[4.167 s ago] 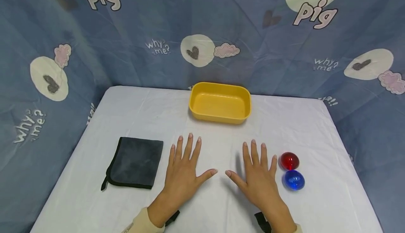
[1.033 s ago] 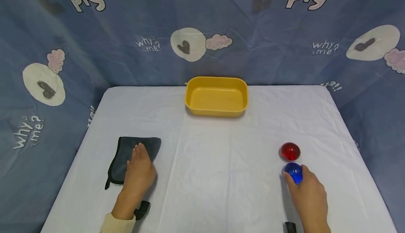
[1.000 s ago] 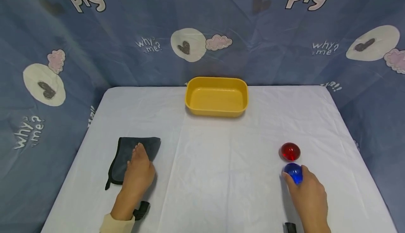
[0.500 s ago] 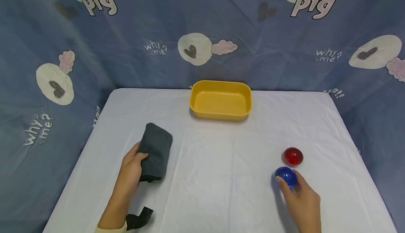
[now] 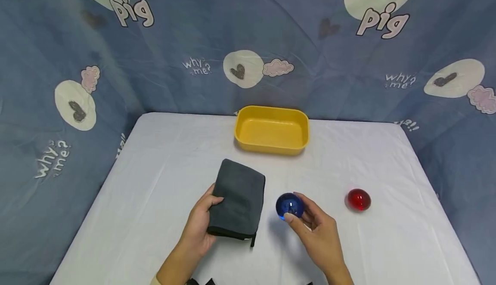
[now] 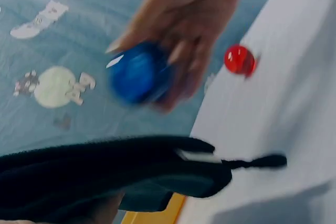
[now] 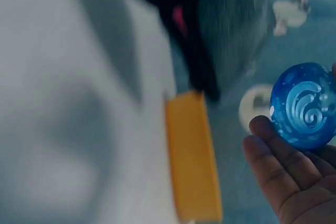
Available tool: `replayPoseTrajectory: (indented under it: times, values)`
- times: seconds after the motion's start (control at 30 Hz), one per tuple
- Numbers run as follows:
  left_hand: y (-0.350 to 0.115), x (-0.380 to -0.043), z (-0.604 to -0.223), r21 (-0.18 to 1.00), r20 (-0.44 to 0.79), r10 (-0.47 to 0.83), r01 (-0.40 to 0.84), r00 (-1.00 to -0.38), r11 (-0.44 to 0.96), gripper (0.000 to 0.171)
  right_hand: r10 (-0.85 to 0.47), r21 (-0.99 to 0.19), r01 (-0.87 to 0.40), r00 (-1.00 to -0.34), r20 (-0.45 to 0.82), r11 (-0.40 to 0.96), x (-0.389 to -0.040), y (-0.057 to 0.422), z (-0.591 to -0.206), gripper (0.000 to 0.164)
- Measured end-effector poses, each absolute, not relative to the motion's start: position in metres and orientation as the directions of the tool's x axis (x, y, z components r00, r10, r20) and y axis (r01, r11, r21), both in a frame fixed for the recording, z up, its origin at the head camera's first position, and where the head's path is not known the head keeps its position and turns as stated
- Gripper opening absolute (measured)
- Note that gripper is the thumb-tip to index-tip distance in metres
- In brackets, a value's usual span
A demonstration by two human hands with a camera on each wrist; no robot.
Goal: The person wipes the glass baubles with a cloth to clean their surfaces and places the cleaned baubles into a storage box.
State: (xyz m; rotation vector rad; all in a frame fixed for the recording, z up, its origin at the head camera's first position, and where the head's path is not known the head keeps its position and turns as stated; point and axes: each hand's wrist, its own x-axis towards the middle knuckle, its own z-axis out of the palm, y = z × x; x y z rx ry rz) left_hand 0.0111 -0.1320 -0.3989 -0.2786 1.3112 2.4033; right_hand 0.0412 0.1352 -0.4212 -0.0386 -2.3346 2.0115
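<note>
My left hand grips a folded dark grey cloth with black edging and a small hanging loop, held above the table. The thumb lies on top of the cloth, while most of the other fingers are hidden beneath it. Between thumb and fingers, my right hand pinches a clear blue ball just right of the cloth, apart from it. In the right wrist view the blue ball shows a pale swirl. A clear red ball rests on the table to the right of my right hand.
Toward the back middle of the table stands a yellow rectangular tray. White cloth covers the table. Blue patterned fabric hangs behind and along both sides.
My left hand has picked up the cloth and carried it rightward. My right hand has lifted the blue ball away from the red one and brought it left, near the cloth.
</note>
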Motion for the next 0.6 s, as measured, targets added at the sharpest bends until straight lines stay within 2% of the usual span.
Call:
replayPoseTrajectory:
  times: [0.23,0.4,0.5,0.6]
  values:
    - [-0.115,0.015,-0.396,0.706,-0.353,0.348,-0.491,-0.868,-0.509,0.069,-0.079,-0.975,-0.178,-0.983,0.168,0.131,0.033,0.109,-0.409,0.054]
    - [-0.109,0.022,-0.397,0.656,-0.372,0.333,-0.499,-0.866,-0.566,0.049,-0.052,-0.97,-0.185,-0.982,0.179,0.155,0.032,0.104,-0.407,0.056]
    - [-0.107,0.027,-0.4,0.615,-0.318,0.375,-0.49,-0.871,-0.617,0.041,-0.036,-0.963,-0.201,-0.98,0.197,0.182,0.031,0.102,-0.405,0.059]
    - [-0.103,0.03,-0.404,0.56,-0.232,0.429,-0.48,-0.873,-0.675,0.043,-0.024,-0.944,-0.234,-0.972,0.235,0.232,0.031,0.099,-0.404,0.06]
